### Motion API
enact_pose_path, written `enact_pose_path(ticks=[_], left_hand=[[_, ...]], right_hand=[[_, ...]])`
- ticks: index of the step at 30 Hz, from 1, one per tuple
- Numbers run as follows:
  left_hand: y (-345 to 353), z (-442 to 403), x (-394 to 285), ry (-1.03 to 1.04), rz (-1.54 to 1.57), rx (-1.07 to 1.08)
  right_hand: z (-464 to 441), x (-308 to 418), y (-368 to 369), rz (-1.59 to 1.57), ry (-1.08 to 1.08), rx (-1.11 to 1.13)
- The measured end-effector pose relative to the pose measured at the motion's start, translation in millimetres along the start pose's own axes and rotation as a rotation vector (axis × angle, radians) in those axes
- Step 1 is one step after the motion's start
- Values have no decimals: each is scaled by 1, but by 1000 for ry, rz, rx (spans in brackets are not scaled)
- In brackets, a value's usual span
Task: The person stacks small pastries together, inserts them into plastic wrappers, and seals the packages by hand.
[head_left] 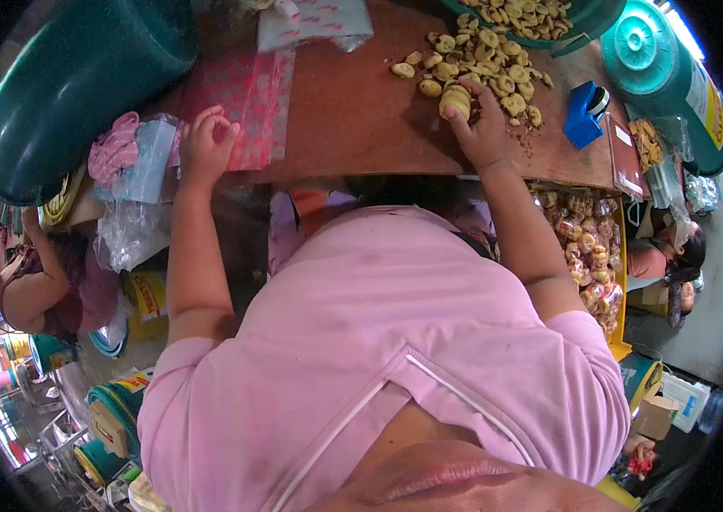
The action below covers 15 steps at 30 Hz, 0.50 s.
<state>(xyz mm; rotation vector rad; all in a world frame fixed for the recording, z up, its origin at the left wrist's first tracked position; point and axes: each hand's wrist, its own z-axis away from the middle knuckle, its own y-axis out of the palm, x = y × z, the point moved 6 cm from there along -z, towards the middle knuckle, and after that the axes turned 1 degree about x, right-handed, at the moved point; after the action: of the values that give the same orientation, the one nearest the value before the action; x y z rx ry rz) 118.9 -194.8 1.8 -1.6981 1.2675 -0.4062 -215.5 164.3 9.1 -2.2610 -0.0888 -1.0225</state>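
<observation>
My right hand (483,128) is closed around a short stack of round, pale yellow cookies (455,101), at the near edge of a loose pile of cookies (505,72) on the brown table. My left hand (208,147) is over the left side of the red-printed plastic bags (246,107), thumb and fingertips drawn together in a pinch. Whether a thin bag edge is between those fingers, I cannot make out. Behind the pile, a green basin (579,41) holds more cookies.
A blue tape dispenser (585,115) stands on the right of the table (344,111). Clear bags (314,26) lie at the back. A large green tub (80,85) is at left, a lidded drum (664,77) at right. Bagged cookies (588,247) fill a yellow crate below. Other people sit at both sides.
</observation>
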Motion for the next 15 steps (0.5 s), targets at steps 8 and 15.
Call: enact_pose_path(ticks=[8,15], left_hand=[[-2,1,0,-43,29,13],[7,2,12,-31,50,-5]], right_hand=[[-3,5,-1,-6,17,6],[-2,6,-4,76,-12,-16]])
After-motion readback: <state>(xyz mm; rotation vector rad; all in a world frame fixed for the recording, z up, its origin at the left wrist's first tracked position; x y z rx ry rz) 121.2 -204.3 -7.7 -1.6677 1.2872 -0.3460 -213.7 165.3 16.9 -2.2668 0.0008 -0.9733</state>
